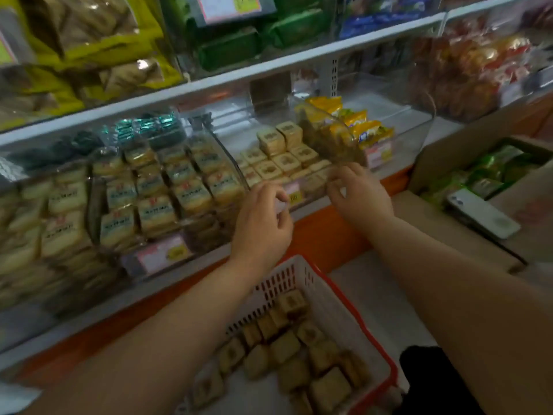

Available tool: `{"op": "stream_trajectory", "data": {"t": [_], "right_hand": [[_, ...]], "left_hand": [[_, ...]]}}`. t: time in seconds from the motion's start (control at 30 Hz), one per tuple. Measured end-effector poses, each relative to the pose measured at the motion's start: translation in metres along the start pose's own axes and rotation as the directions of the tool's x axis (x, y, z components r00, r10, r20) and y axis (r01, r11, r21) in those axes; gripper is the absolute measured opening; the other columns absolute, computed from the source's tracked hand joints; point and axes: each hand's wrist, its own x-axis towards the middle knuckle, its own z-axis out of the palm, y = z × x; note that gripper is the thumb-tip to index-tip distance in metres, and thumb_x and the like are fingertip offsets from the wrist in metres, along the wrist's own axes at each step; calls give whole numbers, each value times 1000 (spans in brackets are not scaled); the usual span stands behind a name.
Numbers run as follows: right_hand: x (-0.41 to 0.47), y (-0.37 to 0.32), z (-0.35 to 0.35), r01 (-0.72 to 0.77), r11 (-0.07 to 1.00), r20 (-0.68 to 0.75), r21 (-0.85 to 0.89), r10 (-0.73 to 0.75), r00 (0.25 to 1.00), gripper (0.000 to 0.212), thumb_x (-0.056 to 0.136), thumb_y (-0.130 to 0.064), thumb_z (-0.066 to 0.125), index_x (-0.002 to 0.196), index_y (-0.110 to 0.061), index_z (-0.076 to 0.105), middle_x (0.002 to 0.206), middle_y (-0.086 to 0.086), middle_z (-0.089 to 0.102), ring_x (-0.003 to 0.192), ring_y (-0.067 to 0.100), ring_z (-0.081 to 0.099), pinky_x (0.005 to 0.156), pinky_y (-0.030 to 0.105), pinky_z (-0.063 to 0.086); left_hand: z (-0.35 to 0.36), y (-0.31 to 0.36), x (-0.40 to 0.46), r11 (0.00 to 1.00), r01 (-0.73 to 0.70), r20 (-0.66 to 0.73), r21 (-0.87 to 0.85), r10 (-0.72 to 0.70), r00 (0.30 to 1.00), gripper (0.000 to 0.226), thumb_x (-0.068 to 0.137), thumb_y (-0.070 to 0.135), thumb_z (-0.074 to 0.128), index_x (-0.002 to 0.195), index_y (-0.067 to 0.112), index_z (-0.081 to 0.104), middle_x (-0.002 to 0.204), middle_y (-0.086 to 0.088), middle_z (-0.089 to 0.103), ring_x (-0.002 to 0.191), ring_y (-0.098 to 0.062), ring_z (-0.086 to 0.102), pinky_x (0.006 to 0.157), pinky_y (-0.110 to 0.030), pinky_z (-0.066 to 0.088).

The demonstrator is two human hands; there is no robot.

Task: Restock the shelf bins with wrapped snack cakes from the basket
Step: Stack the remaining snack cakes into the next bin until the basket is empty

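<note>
From the head camera, both hands are up at the front lip of the clear shelf bin (305,187) in the middle of the frame. The left hand (263,217) has its fingers curled, apparently pinching something small and pale at the fingertips; blur keeps me from saying what. The right hand (359,190) has curled fingers at the bin's front edge, and I cannot tell whether it holds a cake.

The bin already carries rows of square wrapped snack cakes (281,157), printed faces up, the rows running back and up toward the upper right. The remaining stock lies in the red-and-white basket (338,298) at lower centre, directly below both hands, its cakes (287,345) jumbled at mixed angles. They are near-square, so no long axis matters. The left hand looks slightly nearer the basket.
</note>
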Motion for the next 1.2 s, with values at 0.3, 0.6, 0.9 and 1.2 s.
{"op": "stream_trajectory", "data": {"t": [0.3, 0.6, 0.9, 1.2], "right_hand": [[-142, -21, 80, -593, 794, 606, -135, 540, 585, 58, 98, -37, 49, 147, -16, 28, 140, 9, 44, 119, 28, 52, 89, 42, 48], [-143, 22, 111, -523, 844, 669, -123, 459, 585, 42, 105, -42, 29, 138, -20, 41, 116, 7, 63, 102, 25, 60, 79, 35, 47], [-154, 36, 130, -473, 876, 602, -90, 426, 675, 35, 103, -46, 28, 124, -26, 46, 79, -9, 57, 66, 9, 53, 49, 26, 35], [-153, 35, 131, -460, 884, 610, -78, 408, 680, 39, 104, -46, 24, 127, -21, 44, 73, -7, 52, 64, 13, 52, 53, 29, 40]], "left_hand": [[47, -81, -148, 883, 421, 370, 208, -469, 802, 26, 92, 27, 61, 117, 26, 51, 128, 4, 52, 117, -16, 52, 94, -31, 48], [116, -131, -163, 393, 903, 536, -174, -731, 421, 10, 89, 30, 70, 98, 33, 65, 99, 12, 67, 103, -14, 61, 84, -25, 46], [202, -164, -140, 110, 979, 413, -170, -894, 173, 23, 85, 38, 70, 105, 35, 59, 109, 3, 63, 114, -26, 56, 105, -51, 44], [225, -149, -154, 514, 798, 365, 314, -842, 398, 52, 88, 52, 49, 137, 35, 47, 151, -6, 37, 141, -33, 28, 117, -52, 26]]}}
